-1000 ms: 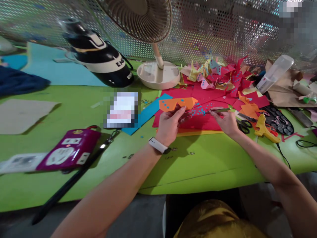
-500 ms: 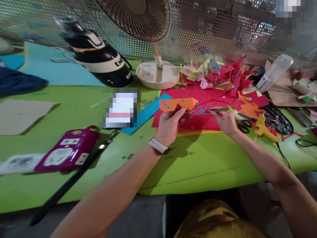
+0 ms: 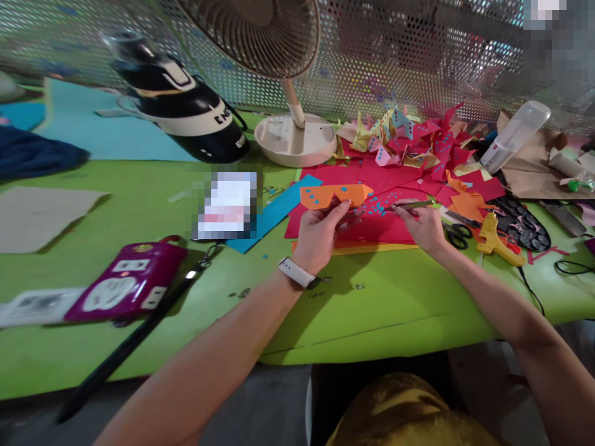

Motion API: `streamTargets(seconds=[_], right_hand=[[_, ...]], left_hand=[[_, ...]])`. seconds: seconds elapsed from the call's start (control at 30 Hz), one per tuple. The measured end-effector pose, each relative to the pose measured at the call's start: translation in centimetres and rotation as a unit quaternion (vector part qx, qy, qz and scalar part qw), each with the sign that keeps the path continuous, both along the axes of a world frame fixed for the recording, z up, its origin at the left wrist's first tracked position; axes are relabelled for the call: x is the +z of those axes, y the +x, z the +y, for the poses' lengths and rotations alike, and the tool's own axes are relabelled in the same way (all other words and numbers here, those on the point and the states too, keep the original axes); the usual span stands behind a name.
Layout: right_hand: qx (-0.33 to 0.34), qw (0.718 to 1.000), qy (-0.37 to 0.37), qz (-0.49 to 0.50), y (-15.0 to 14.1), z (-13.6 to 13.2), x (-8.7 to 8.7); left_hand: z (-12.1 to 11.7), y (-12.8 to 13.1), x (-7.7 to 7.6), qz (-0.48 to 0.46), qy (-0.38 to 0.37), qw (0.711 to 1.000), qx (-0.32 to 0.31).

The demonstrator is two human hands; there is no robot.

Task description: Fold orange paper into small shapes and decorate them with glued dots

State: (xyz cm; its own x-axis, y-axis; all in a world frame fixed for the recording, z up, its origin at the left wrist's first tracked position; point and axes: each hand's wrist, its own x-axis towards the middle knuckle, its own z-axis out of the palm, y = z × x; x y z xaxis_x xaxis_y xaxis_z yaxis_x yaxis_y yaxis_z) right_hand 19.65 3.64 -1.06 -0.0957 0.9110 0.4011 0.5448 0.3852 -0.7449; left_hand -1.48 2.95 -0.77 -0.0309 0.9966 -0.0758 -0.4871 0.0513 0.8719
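Observation:
My left hand [image 3: 320, 232] is closed on a folded orange paper piece [image 3: 316, 196] with several blue dots on it, held above the red paper [image 3: 395, 230]. In my right hand [image 3: 422, 226] is a slim pair of tweezers [image 3: 419, 205], pinched between thumb and fingers. Their tip points left, down at a scatter of tiny blue paper dots [image 3: 379, 204] on the red paper. Whether a dot is between the tips is too small to tell. A blue paper strip [image 3: 283, 214] lies to the left of my left hand.
Behind the red paper is a heap of folded paper pieces [image 3: 427, 139]. Black scissors [image 3: 459, 235] and a yellow glue gun [image 3: 493, 241] lie to the right. A fan [image 3: 295, 139], a black bottle [image 3: 190, 111], a phone [image 3: 227, 204] and a purple power strip [image 3: 132, 279] stand or lie leftward.
Almost nothing differs. The tweezers in my right hand have shifted very slightly, while my left hand keeps the orange paper piece in about the same place.

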Motion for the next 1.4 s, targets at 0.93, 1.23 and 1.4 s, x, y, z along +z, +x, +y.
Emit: streamTargets(seconds=[0.93, 1.23, 1.4], right_hand=[[-0.013, 1.0, -0.021, -0.007, 0.26, 0.1, -0.36], [0.005, 1.0, -0.001, -0.003, 0.29, 0.06, -0.48], [0.025, 0.999, 0.022, -0.005, 0.26, 0.12, -0.57]], left_hand=[[-0.04, 0.21, -0.18, 0.008, -0.01, 1.0, 0.003], [-0.09, 0.18, -0.15, 0.014, -0.012, 1.0, 0.003], [-0.03, 0.19, -0.28, 0.015, -0.008, 1.0, 0.004]])
